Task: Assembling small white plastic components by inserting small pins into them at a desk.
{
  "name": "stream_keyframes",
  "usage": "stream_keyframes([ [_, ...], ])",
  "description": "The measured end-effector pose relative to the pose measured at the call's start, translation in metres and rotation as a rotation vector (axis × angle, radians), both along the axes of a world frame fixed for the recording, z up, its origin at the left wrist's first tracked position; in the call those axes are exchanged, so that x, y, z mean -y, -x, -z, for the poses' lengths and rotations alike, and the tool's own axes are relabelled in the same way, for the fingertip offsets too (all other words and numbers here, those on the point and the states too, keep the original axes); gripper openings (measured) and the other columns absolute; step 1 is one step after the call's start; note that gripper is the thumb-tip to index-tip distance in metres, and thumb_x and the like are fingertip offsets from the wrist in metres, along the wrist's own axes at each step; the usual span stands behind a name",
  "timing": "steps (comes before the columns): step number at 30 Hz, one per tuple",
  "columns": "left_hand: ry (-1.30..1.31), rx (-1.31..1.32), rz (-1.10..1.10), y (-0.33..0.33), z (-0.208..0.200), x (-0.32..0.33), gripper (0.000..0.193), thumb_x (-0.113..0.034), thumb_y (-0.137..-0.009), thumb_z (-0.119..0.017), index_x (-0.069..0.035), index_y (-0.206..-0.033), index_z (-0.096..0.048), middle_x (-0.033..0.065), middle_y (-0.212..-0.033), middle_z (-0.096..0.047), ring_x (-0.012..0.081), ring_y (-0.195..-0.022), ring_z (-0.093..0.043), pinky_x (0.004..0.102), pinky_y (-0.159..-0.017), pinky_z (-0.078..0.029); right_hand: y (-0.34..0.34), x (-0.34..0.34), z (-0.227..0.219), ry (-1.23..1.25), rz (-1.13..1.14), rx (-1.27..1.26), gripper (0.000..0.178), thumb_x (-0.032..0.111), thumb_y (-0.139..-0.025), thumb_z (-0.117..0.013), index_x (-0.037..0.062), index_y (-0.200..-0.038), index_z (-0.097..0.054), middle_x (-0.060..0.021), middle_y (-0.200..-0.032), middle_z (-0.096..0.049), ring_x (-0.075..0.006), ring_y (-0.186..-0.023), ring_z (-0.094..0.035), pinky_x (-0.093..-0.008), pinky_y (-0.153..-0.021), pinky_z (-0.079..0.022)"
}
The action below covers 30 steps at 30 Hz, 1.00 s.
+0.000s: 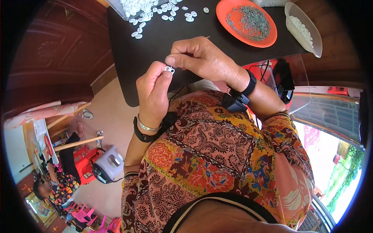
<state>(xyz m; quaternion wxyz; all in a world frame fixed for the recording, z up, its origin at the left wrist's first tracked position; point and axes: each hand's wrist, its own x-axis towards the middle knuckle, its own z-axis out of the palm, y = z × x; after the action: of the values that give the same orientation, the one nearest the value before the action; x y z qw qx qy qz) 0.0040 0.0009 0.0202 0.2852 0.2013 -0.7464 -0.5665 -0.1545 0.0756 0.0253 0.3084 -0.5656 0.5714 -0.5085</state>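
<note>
Between the thumb and fingers of my left hand is a small white oval plastic piece with two round holes. My right hand is closed in a pinch just above it, thumb and fingertips touching or almost touching the piece's upper edge. Something tiny and dark shows at those fingertips, too small to name. Both hands are over the near edge of the dark table. Loose white oval pieces of the same kind lie beyond them on the tabletop.
A clear tray heaped with white pieces stands at the far left. An orange plate at the far right holds many thin grey metal pins or screws. Beside it is a translucent scoop-shaped container with small white parts. Another person is at lower left.
</note>
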Motion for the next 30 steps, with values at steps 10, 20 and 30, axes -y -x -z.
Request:
stream_keyframes([
  [10,0.031,0.040,0.002,-0.004,0.001,0.002,0.017,-0.012,-0.088,-0.051,0.001,-0.076,-0.046,0.0021,-0.062,-0.038,0.0077,-0.058,-0.033,0.0251,-0.050,-0.029,-0.002,-0.001,-0.001,-0.014,-0.006,-0.037,0.030,0.022,-0.091,-0.061,-0.0002,-0.071,-0.053,0.0027,-0.058,-0.040,-0.0053,-0.058,-0.033,-0.0257,-0.051,-0.032],
  [20,0.017,0.019,0.008,-0.002,0.007,0.002,0.019,-0.012,-0.087,-0.051,0.001,-0.075,-0.045,0.0032,-0.062,-0.038,0.0087,-0.058,-0.033,0.0258,-0.050,-0.029,-0.002,-0.002,0.001,0.031,-0.027,-0.085,0.029,0.021,-0.090,-0.061,-0.0008,-0.072,-0.054,0.0001,-0.057,-0.040,-0.0066,-0.057,-0.034,-0.0267,-0.050,-0.032],
  [30,-0.114,0.070,0.058,-0.005,0.006,0.007,0.022,-0.014,-0.087,-0.051,0.001,-0.073,-0.044,-0.0011,-0.062,-0.038,0.0059,-0.060,-0.032,0.0242,-0.051,-0.028,0.007,-0.007,0.002,-0.102,-0.033,0.160,0.022,0.020,-0.093,-0.056,0.0010,-0.085,-0.062,-0.0010,-0.067,-0.054,-0.0076,-0.064,-0.047,-0.0233,-0.058,-0.040],
])
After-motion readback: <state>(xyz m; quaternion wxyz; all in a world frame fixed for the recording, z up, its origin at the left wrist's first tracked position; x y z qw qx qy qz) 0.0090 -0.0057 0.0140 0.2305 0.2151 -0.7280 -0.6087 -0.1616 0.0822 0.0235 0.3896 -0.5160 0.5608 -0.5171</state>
